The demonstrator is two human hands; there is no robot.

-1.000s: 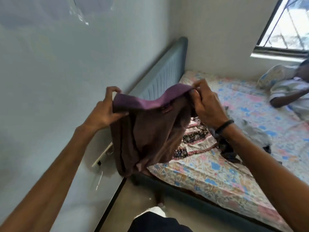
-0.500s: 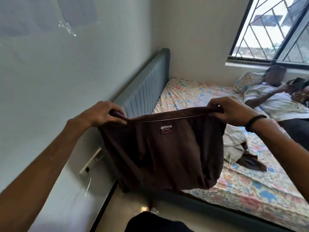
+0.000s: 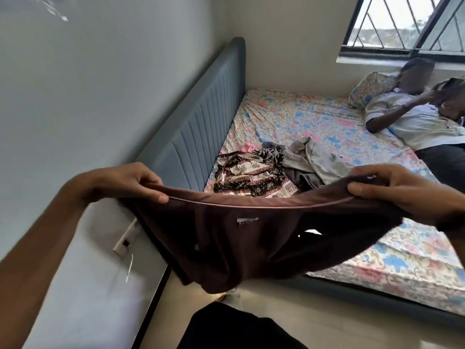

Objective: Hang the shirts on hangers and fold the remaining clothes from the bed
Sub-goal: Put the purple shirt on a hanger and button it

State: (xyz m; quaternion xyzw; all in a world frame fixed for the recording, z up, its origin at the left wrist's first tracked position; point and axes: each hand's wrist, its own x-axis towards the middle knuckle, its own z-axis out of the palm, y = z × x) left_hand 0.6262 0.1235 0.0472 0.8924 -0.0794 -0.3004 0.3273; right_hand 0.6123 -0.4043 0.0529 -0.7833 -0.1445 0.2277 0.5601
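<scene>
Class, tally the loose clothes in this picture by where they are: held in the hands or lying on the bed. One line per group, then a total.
Held in both hands: 1, the brown garment
Lying on the bed: 3, the patterned cloth, the dark floral piece and the grey shirt
Total: 4

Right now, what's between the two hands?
In the head view, only the brown garment: its top edge runs in a sagging line from the left hand to the right hand, both gripping it. Behind that edge, clothes lie on the bed.
</scene>
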